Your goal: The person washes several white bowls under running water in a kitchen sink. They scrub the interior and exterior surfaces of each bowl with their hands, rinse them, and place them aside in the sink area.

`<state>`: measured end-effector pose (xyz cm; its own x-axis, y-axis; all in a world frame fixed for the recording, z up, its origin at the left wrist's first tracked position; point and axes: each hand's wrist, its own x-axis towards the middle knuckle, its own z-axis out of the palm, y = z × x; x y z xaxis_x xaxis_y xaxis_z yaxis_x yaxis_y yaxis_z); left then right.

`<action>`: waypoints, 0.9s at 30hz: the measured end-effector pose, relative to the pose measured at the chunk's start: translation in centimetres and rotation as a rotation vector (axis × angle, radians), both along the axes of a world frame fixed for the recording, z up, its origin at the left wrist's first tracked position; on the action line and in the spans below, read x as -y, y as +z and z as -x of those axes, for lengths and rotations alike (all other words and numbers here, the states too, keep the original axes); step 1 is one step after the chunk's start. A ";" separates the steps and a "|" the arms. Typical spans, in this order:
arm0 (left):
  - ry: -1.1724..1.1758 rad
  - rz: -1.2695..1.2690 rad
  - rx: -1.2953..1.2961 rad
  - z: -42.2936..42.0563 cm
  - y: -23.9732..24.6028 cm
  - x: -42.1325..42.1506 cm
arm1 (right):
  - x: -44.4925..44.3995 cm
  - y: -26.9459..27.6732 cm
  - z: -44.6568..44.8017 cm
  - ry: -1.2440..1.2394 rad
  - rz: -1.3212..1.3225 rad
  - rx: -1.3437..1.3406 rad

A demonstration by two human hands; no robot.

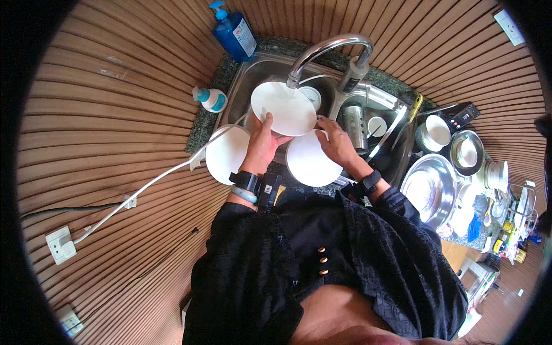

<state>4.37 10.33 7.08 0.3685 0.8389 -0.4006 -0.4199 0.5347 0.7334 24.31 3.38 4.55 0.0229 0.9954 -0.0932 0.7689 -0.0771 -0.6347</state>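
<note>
My left hand (264,144) grips a white plate (282,108) by its near edge, thumb on the upper face and fingers underneath. Tilted, the plate is held over the sink (241,92) right below the spout of the chrome faucet (330,41). Curled fingers of my right hand (338,144) are at the plate's right rim; whether they grip it cannot be made out. Below that hand, a second white plate (312,161) rests at the sink's front edge. Another white plate (227,155) lies left of my left wrist. Behind the held plate, a round white dish (310,98) is partly hidden.
A blue pump bottle (235,36) and a smaller white one (211,100) stand at the sink's left. A white cable (159,172) crosses to the basin. Right are a perforated steel holder (354,127), a cup (377,126), a steel basin (429,192) and stacked bowls (433,133).
</note>
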 end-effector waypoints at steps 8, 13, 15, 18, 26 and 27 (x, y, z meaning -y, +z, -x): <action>-0.016 -0.038 -0.195 -2.5 2.3 -1.0 | -0.2 0.7 -0.2 -0.404 0.414 -1.171; 0.027 0.011 -0.177 -1.3 1.8 0.8 | 0.4 0.6 -0.8 -0.354 0.481 -1.118; 0.074 0.028 -0.144 0.4 1.4 2.3 | 1.0 -0.2 -1.1 -0.294 0.479 -1.098; 0.150 0.061 -0.132 4.4 0.7 5.0 | 2.0 -2.0 -2.3 -0.298 0.509 -1.043; 0.379 0.194 0.062 14.2 -2.9 11.5 | 4.4 -7.1 -5.3 -0.273 0.320 -0.181; 0.413 0.237 0.039 14.7 -3.5 11.6 | 4.6 -7.4 -5.3 -0.287 0.299 -0.118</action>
